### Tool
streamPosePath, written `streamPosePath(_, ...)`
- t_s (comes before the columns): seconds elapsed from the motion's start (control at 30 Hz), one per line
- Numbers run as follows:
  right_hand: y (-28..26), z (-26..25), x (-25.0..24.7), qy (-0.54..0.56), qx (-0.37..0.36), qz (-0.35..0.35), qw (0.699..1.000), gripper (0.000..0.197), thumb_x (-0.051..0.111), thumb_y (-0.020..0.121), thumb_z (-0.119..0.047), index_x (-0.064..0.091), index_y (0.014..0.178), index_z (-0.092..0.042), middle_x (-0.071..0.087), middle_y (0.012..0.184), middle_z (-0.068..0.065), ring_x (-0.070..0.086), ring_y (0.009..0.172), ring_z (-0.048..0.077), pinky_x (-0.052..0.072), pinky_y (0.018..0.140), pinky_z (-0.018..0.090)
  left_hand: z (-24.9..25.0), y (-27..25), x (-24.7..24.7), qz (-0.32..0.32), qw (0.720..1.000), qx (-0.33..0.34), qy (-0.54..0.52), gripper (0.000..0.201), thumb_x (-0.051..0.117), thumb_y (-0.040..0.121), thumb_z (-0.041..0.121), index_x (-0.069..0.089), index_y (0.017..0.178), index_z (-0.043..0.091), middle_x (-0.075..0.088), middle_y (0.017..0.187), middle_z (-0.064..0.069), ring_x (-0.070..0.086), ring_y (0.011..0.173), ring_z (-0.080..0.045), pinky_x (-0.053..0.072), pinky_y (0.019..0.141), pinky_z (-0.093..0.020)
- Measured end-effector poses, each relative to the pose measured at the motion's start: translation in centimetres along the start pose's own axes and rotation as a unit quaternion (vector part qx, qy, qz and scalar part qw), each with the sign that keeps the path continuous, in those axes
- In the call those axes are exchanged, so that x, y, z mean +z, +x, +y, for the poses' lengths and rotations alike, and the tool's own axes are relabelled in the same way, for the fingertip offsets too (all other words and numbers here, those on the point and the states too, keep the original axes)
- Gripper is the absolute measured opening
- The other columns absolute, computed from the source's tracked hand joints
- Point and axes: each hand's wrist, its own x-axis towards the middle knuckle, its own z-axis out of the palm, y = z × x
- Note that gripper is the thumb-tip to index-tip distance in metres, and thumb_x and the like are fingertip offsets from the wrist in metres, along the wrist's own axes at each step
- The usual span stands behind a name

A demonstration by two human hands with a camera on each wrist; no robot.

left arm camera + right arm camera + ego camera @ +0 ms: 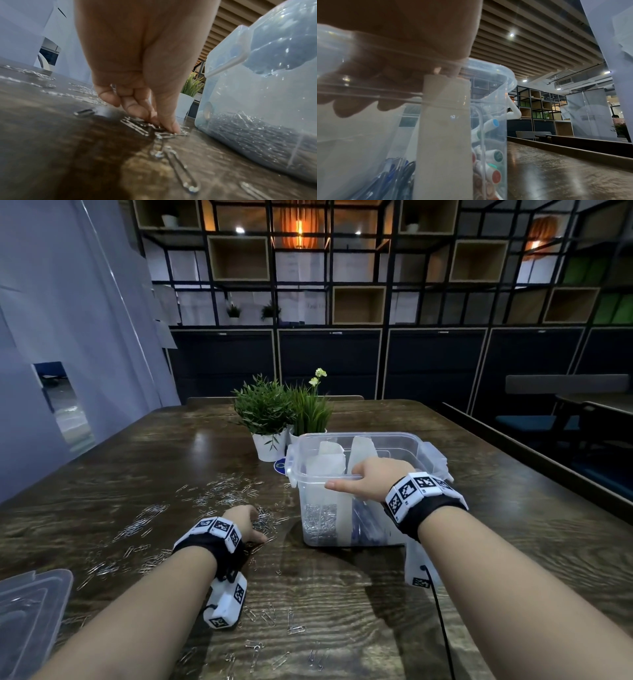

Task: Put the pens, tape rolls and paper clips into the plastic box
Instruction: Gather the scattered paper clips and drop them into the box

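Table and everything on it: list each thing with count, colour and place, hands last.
table: one, dark wood, under everything.
plastic box: one, clear, open, centre right, with white dividers.
loose paper clips: too many to count, silver, scattered left of and in front of the box.
paper clips in box: a heap, silver, left compartment.
pens: several, blue and dark, inside the box.
markers: several, white with coloured caps, inside the box.
lid: one, clear, near left edge.
potted plants: two, green in white pots, behind the box.
left hand: pinching clips on the table.
right hand: gripping the box's near rim.
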Motion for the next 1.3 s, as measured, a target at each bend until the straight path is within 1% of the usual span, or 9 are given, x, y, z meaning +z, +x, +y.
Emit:
streamPosePath(0.1, 0.9, 0.5, 0.0, -0.001, 0.000, -0.001, 1.000, 0.073, 0.033, 0.069, -0.093, 0.060, 0.068, -0.025, 0.066, 0.070, -0.008, 0.063, 0.070, 0.012, 0.050, 0.070, 0.030, 0.6, 1.0, 0.1, -0.020, 1.000, 0.008, 0.006, 0.031, 0.078, 0.077, 0.033, 0.063, 0.098, 0.017, 0.067, 0.112, -0.003, 0.060, 0.105, -0.018, 0.045, 0.089, -0.026)
streamPosePath(0.17, 1.4, 0.7, 0.0, -0.001, 0.001, -0.001, 1.000, 0.073, 0.034, 0.069, -0.093, 0.060, 0.068, -0.024, 0.064, 0.067, -0.008, 0.062, 0.069, 0.012, 0.049, 0.068, 0.030, 0.8, 1.4, -0.1, -0.031, 0.999, 0.007, 0.013, 0.022, 0.076, 0.080, 0.031, 0.061, 0.089, 0.018, 0.068, 0.105, -0.002, 0.061, 0.103, -0.018, 0.045, 0.087, -0.026)
streamPosePath(0.3, 1.8, 0.7, -0.2, -0.001, 0.007, 0.001, 1.000, 0.067, 0.035, 0.072, -0.091, 0.053, 0.064, -0.026, 0.059, 0.064, -0.010, 0.058, 0.067, 0.011, 0.049, 0.071, 0.032, 1.3, 1.6, -0.1, -0.041, 0.997, -0.003, 0.063, 0.015, 0.065, 0.089, 0.029, 0.068, 0.087, 0.015, 0.067, 0.099, -0.008, 0.062, 0.096, -0.020, 0.046, 0.086, -0.026)
streamPosePath(0.37, 1.9, 0.6, -0.3, 0.003, 0.009, 0.000, 1.000, 0.064, 0.035, 0.073, -0.089, 0.050, 0.063, -0.028, 0.057, 0.064, -0.010, 0.056, 0.066, 0.010, 0.050, 0.074, 0.033, 1.6, 1.5, -0.2, -0.040, 0.996, -0.009, 0.080, 0.026, 0.061, 0.091, 0.032, 0.071, 0.101, 0.010, 0.069, 0.108, -0.007, 0.063, 0.103, -0.021, 0.046, 0.088, -0.027)
streamPosePath(0.53, 2.3, 0.8, -0.1, 0.010, 0.002, -0.002, 1.000, 0.073, 0.033, 0.069, -0.092, 0.056, 0.066, -0.023, 0.067, 0.069, -0.006, 0.063, 0.071, 0.015, 0.053, 0.078, 0.034, 2.0, 1.6, 0.0, -0.036, 0.994, -0.004, 0.102, 0.022, 0.056, 0.092, 0.023, 0.068, 0.103, 0.007, 0.068, 0.113, -0.007, 0.063, 0.099, -0.022, 0.048, 0.089, -0.029)
streamPosePath(0.73, 2.4, 0.9, 0.0, 0.009, 0.000, 0.001, 1.000, 0.078, 0.032, 0.068, -0.094, 0.059, 0.068, -0.021, 0.071, 0.075, -0.004, 0.064, 0.072, 0.015, 0.054, 0.080, 0.036, 1.9, 1.9, 0.1, -0.009, 0.995, -0.003, 0.100, 0.025, 0.062, 0.088, 0.016, 0.066, 0.110, 0.005, 0.067, 0.113, -0.007, 0.062, 0.107, -0.023, 0.049, 0.089, -0.029)
streamPosePath(1.03, 1.2, 0.8, -0.4, 0.011, 0.019, -0.016, 1.000, 0.075, 0.036, 0.071, -0.091, 0.058, 0.064, -0.019, 0.064, 0.067, -0.002, 0.063, 0.069, 0.016, 0.051, 0.071, 0.031, 1.2, 1.2, -0.2, 0.017, 0.997, 0.013, 0.073, 0.015, 0.065, 0.086, 0.019, 0.075, 0.096, 0.012, 0.071, 0.103, -0.003, 0.064, 0.102, -0.019, 0.050, 0.090, -0.028)
streamPosePath(1.17, -0.1, 1.7, -0.6, 0.019, 0.029, -0.016, 0.999, 0.076, 0.038, 0.070, -0.091, 0.062, 0.069, -0.019, 0.067, 0.071, -0.001, 0.065, 0.072, 0.016, 0.052, 0.073, 0.032, 1.9, -0.8, -2.6, 0.029, 0.999, 0.030, -0.006, 0.014, 0.068, 0.086, 0.022, 0.075, 0.097, 0.017, 0.071, 0.105, 0.004, 0.064, 0.099, -0.011, 0.049, 0.089, -0.021)
streamPosePath(1.3, -1.8, 2.3, -0.8, 0.019, 0.040, -0.013, 0.999, 0.072, 0.038, 0.072, -0.090, 0.060, 0.069, -0.021, 0.067, 0.072, -0.003, 0.064, 0.073, 0.015, 0.052, 0.075, 0.031, 4.5, -3.9, -6.7, 0.142, 0.971, 0.101, -0.165, 0.005, 0.072, 0.083, 0.018, 0.076, 0.087, 0.016, 0.073, 0.089, 0.001, 0.063, 0.071, -0.006, 0.051, 0.069, -0.019)
